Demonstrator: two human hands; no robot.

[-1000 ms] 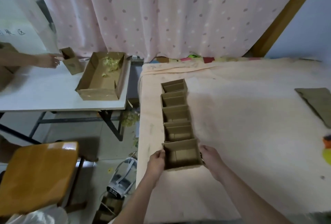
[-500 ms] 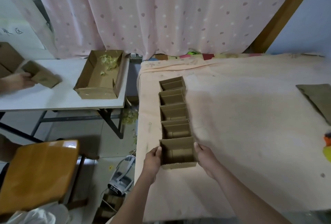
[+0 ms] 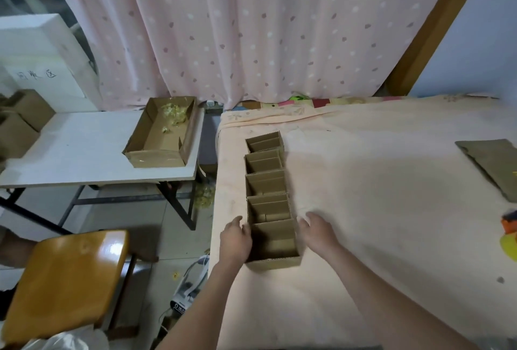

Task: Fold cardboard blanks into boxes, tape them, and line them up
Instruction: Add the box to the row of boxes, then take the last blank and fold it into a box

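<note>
A work surface covered with a peach cloth (image 3: 377, 209) is seen filling the frame from 12 to 5 o'clock, backed by a pink spotted curtain (image 3: 237, 27) at 12 o'clock. A white table (image 3: 84, 151) is placed at 9 o'clock, and on its right end an open cardboard tray (image 3: 156, 151) holding pale scraps is set. An orange chair (image 3: 64, 282) is found at 7 o'clock. A flat cardboard blank (image 3: 495, 162) is laid on the cloth at 3 o'clock.

Near the left edge of the cloth, five open-topped boxes are lined up in a row (image 3: 265, 179) running from 12 toward 6 o'clock, each touching the next. The nearest box (image 3: 275, 246) is set at the 6 o'clock end of the row, against the fourth box.

The left hand (image 3: 235, 240) is laid against the left wall of the nearest box, its fingers relaxed and not curled round anything. The right hand (image 3: 317, 230) is held just beside the right wall, fingers loosely extended; whether the cardboard is touched by it cannot be told.
</note>
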